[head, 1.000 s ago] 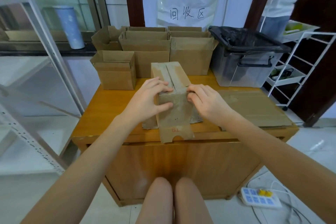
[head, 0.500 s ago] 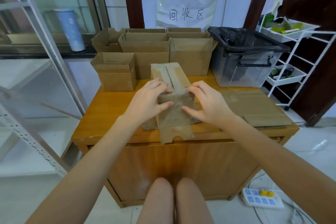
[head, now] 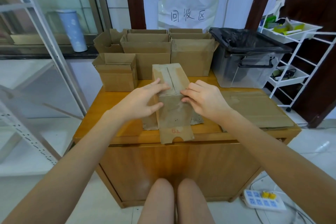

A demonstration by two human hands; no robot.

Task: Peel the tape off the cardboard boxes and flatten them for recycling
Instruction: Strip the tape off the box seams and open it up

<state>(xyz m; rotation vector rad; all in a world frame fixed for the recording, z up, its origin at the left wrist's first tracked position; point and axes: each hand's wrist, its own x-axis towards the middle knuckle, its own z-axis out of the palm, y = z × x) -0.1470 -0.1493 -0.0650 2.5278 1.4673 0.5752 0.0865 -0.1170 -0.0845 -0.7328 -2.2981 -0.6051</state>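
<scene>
Left hand (head: 143, 98) steadies box (head: 172, 109); right hand (head: 205, 99) seemingly pinches tape.

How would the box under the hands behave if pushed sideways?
The box would probably tip rather than slide: it stands tall and narrow. It likely feels light, since its bottom flaps splay open on the table. The cardboard looks worn, so it may buckle.

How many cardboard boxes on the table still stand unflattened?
6, possibly more hidden behind. One box in hand at the centre; small front-left box; rear-left open box; middle box with another behind; right box, maybe one behind.
</scene>
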